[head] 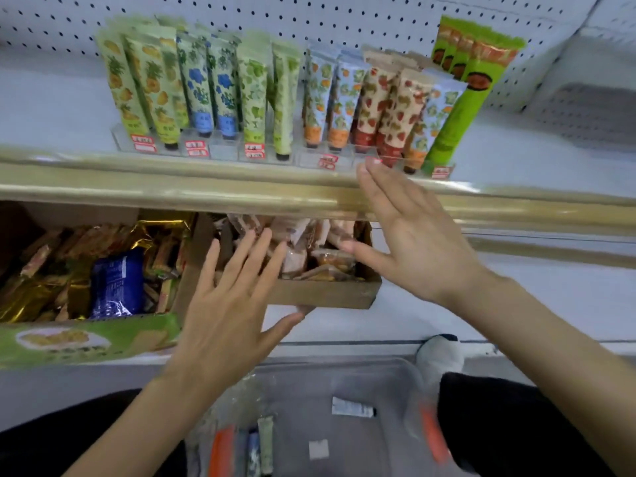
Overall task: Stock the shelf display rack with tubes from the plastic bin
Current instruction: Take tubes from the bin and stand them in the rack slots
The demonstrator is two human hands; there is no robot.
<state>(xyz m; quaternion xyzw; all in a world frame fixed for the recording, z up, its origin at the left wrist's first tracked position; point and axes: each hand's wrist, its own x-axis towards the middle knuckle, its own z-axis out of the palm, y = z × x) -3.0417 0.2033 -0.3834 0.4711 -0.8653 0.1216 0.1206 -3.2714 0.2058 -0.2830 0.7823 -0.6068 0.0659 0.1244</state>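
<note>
A clear display rack (223,150) on the upper shelf holds rows of upright patterned tubes (220,87): pineapple, blue flower, green, orange and strawberry prints. Below me sits the clear plastic bin (385,370) with several loose tubes; one white tube (352,407) lies flat, others stand at the near left. My right hand (409,235) is spread open, its fingertips up by the rack's front near the strawberry tubes (395,111); it holds nothing. My left hand (230,304) is also spread open and empty, in front of the lower shelf.
A gold-trimmed shelf edge (172,191) runs across in front of the rack. On the lower shelf stand a cardboard box (327,294) of wrapped snacks and a green box (86,339) with gold and blue packets. White pegboard (309,15) backs the shelf.
</note>
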